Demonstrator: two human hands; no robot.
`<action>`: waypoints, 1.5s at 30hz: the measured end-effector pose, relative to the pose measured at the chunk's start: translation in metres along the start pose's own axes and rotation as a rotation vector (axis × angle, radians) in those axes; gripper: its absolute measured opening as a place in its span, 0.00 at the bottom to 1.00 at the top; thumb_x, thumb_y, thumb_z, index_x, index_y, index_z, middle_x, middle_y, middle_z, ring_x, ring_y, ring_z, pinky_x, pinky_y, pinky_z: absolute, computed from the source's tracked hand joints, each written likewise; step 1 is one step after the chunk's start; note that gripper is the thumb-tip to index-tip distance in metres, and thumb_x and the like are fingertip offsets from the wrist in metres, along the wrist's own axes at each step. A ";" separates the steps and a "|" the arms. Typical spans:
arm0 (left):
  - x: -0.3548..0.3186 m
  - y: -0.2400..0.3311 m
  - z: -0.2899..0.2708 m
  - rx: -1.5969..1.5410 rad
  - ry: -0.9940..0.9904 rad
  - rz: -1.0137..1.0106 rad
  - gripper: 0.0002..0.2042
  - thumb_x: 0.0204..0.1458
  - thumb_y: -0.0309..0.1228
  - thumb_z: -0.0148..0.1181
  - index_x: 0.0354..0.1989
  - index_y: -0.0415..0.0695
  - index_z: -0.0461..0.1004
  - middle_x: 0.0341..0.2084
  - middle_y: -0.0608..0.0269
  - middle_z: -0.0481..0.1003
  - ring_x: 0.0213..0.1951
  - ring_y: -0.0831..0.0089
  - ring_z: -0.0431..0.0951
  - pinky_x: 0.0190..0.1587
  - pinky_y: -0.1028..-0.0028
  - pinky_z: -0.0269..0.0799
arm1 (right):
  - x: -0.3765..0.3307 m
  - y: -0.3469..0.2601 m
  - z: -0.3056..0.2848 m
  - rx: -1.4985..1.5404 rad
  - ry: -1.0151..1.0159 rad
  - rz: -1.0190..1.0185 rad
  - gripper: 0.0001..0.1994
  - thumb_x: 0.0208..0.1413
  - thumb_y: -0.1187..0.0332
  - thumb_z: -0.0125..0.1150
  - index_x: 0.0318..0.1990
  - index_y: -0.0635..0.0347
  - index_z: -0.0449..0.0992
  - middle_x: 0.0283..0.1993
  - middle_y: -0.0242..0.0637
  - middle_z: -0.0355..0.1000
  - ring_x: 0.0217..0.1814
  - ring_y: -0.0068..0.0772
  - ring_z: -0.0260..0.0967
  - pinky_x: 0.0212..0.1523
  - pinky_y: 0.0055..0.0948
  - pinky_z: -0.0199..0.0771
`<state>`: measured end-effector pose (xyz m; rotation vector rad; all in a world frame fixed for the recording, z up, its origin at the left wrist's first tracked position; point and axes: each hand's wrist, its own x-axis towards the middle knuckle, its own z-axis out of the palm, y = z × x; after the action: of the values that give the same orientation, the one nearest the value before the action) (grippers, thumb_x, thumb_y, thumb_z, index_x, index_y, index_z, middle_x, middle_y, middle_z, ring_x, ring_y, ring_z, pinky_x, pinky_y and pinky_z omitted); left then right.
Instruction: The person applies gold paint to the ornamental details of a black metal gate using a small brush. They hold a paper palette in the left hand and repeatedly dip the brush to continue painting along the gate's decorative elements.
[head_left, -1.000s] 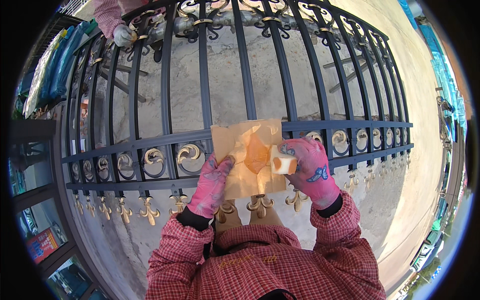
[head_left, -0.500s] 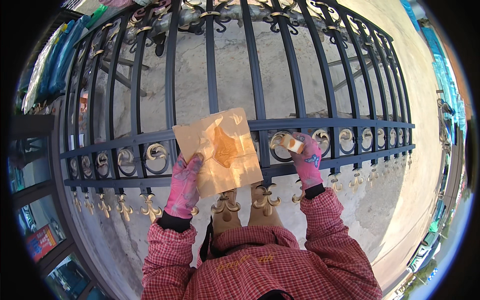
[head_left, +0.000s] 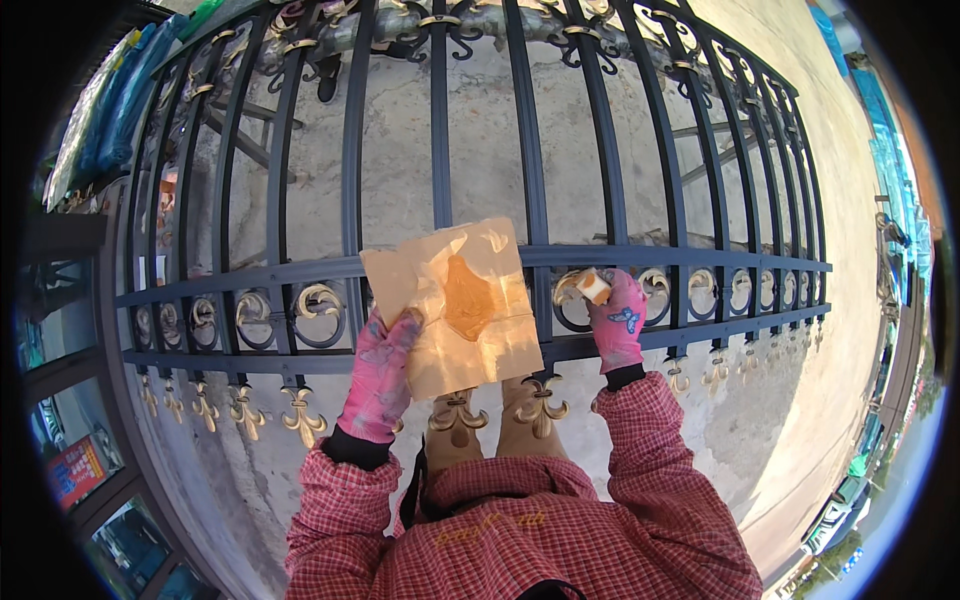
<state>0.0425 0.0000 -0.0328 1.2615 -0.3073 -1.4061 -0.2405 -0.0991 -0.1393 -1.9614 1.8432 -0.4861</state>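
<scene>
Pink-gloved left hand (head_left: 382,370) grips square brown cardboard sheet (head_left: 425,355), orange-brown patch (head_left: 470,300) mid-sheet, above dark metal railing (head_left: 441,160); pink-gloved right hand (head_left: 621,315) pinching orange-stained white block (head_left: 594,287) at gold-tipped scroll ring (head_left: 567,290), contact unclear!

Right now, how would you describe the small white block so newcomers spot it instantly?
Find the dark railing, then the pink gloved right hand over its lower rails. It holds the small block: white with orange patches, unlike the flat brown cardboard in the left hand.
</scene>
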 end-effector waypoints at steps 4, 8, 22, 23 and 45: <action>0.001 -0.002 -0.002 -0.008 0.014 -0.018 0.13 0.59 0.26 0.51 0.52 0.43 0.67 0.40 0.72 0.71 0.42 0.83 0.70 0.47 0.81 0.67 | -0.005 -0.007 0.003 -0.035 0.009 -0.147 0.23 0.32 0.75 0.70 0.41 0.57 0.73 0.41 0.40 0.73 0.44 0.46 0.69 0.42 0.37 0.69; 0.000 -0.001 -0.004 0.003 -0.029 0.036 0.13 0.59 0.26 0.51 0.52 0.43 0.67 0.40 0.72 0.71 0.43 0.83 0.70 0.47 0.81 0.67 | 0.001 0.002 0.004 -0.032 -0.004 -0.057 0.23 0.32 0.73 0.70 0.42 0.56 0.72 0.41 0.39 0.72 0.45 0.45 0.67 0.45 0.39 0.66; -0.001 0.000 -0.001 -0.017 0.022 -0.008 0.14 0.58 0.28 0.52 0.52 0.42 0.67 0.40 0.72 0.71 0.41 0.83 0.70 0.47 0.81 0.67 | -0.004 -0.001 0.008 -0.058 -0.051 -0.256 0.22 0.32 0.76 0.68 0.41 0.55 0.73 0.41 0.38 0.73 0.46 0.45 0.68 0.45 0.38 0.67; -0.001 0.001 0.002 -0.010 0.011 0.004 0.14 0.58 0.28 0.52 0.52 0.42 0.67 0.40 0.72 0.71 0.41 0.83 0.70 0.47 0.81 0.67 | -0.003 0.005 0.005 -0.061 -0.037 -0.205 0.22 0.31 0.76 0.68 0.41 0.54 0.73 0.42 0.37 0.73 0.47 0.44 0.68 0.46 0.38 0.67; 0.002 -0.005 -0.005 -0.026 0.039 -0.047 0.15 0.58 0.25 0.51 0.54 0.42 0.66 0.41 0.71 0.71 0.42 0.83 0.71 0.47 0.80 0.68 | -0.008 -0.002 0.001 -0.101 -0.079 -0.203 0.22 0.32 0.77 0.68 0.41 0.55 0.73 0.41 0.38 0.73 0.46 0.45 0.68 0.47 0.37 0.67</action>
<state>0.0444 0.0020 -0.0393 1.2803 -0.2334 -1.4196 -0.2383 -0.0913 -0.1390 -2.2159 1.6588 -0.3746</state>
